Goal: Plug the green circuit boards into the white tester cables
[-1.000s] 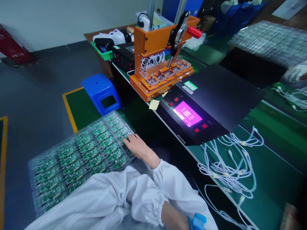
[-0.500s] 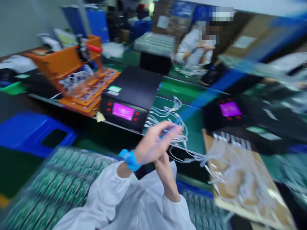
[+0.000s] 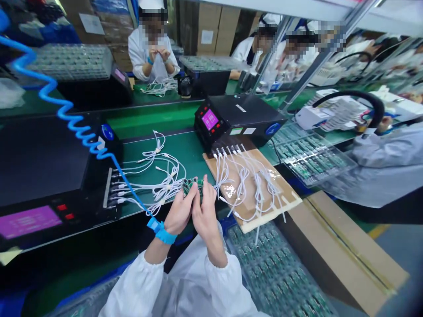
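Observation:
Between my two hands is a small green circuit board (image 3: 189, 184), possibly more than one, partly hidden by my fingers. My left hand (image 3: 179, 212), with a blue strap (image 3: 161, 230) round its wrist, is closed on the board's left side. My right hand (image 3: 205, 210) grips it from the right, thumbs close together. Just beyond and to the left, white cables (image 3: 168, 187) lie looped on the green bench, plugged into a black box (image 3: 46, 154) with a pink screen. To the right, more white cables (image 3: 243, 178) spread over a brown board (image 3: 277, 187).
A blue coiled cord (image 3: 71, 114) runs from the strap to upper left. Another black box (image 3: 244, 115) stands behind the brown board. Trays of circuit boards (image 3: 274, 264) lie below right, beside a cardboard box (image 3: 350, 246). Several co-workers sit across and at right.
The view has swung right, bringing the right-hand boxes and trays nearer the middle. My hands, overlapped and blurred before, are now side by side with the circuit board plainly visible between them.

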A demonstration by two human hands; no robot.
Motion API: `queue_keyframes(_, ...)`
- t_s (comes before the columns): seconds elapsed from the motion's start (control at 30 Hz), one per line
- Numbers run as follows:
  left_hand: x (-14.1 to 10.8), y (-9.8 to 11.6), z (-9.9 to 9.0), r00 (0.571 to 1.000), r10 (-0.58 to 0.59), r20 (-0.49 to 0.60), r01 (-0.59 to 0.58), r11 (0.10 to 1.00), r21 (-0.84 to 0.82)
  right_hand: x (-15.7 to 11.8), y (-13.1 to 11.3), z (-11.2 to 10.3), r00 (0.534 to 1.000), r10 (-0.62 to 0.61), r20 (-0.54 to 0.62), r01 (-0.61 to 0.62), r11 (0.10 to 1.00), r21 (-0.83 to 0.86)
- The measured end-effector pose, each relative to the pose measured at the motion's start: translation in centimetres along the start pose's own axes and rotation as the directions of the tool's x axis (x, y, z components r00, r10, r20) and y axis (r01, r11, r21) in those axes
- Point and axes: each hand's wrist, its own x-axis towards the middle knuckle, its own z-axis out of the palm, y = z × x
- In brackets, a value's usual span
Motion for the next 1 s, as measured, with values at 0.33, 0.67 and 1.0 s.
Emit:
queue_keyframes(0.33,3.6,2.7,-1.4,0.970,0.026,-0.242,-0.044,0.996,-0.071,3.2,2.8,-4.5,0.996,0.070,-0.047,-0.066,0.994,0.092)
queue_keyframes(0.67,5.7,5.7,-2.5,0.915,0.180,-0.362,-0.196,0.981,-0.007,1.1,5.1,-0.5,0.975,-0.070,0.211,0.156,0.891,-0.426)
queue_keyframes(1.0,7.2,4.0,-1.4,0.949,0.180,-0.259,-0.161,0.983,0.091,2.7,5.9,-0.8,0.914,-0.001,0.406,0.200,0.871,-0.448)
